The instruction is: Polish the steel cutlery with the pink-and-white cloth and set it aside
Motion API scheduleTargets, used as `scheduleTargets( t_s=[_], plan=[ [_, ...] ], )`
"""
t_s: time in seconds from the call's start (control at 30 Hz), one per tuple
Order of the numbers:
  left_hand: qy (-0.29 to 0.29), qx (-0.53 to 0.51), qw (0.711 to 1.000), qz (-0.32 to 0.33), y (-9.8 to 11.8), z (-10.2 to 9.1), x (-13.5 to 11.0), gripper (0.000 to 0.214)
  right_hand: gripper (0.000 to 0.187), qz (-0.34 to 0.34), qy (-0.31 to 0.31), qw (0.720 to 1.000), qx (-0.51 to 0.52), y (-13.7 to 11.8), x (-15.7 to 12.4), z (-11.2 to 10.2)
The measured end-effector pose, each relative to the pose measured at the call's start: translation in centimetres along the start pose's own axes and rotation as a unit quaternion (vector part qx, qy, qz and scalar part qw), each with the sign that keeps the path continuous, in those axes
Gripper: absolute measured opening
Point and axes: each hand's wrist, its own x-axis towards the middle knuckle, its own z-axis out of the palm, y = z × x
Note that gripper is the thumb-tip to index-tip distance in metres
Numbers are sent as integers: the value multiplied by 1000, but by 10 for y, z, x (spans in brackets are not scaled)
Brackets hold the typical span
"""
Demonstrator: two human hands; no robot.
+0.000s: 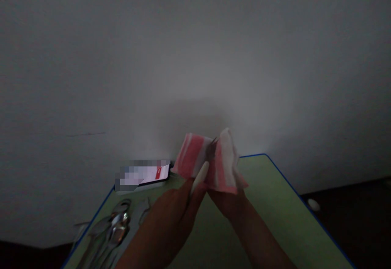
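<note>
My left hand (183, 202) is closed around the white handle of a knife (200, 176). The knife's dark metal blade points up and away from me, between folds of a pink and white striped cloth (224, 167). My right hand (229, 203) grips that cloth from below and right, its fingers mostly hidden by the fabric. One part of the cloth spreads left of the blade, another stands up on its right. Both hands are close together above the far half of the green table (269, 212).
Several metal spoons and other utensils (117, 226) lie at the table's left side. Behind them, a phone (149, 175) with a lit screen rests near the far left corner. A grey wall (195, 57) rises behind the table. Low on the right is a white object (313, 205).
</note>
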Motion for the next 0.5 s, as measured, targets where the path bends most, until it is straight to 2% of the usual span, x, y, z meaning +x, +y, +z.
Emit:
scheduleTargets(
  t_s=[0.1, 0.2, 0.3, 0.4, 0.5],
  plan=[
    [-18, 15, 999, 32, 0, 12, -2, 39, 41, 16, 27, 999, 13, 1, -1, 6],
    [-24, 24, 998, 58, -2, 14, -3, 40, 39, 20, 32, 999, 6, 2, 5, 2],
    [-40, 27, 998, 33, -4, 4, -5, 41, 35, -13, 39, 997, -65, 0, 10, -8],
    [-50, 12, 999, 4, -5, -9, -11, 38, 34, -54, 46, 979, -191, -9, 10, -20],
    [-21, -27, 999, 15, -10, -19, -18, 31, 32, -58, -10, 961, -269, -23, 7, -33]
  ],
)
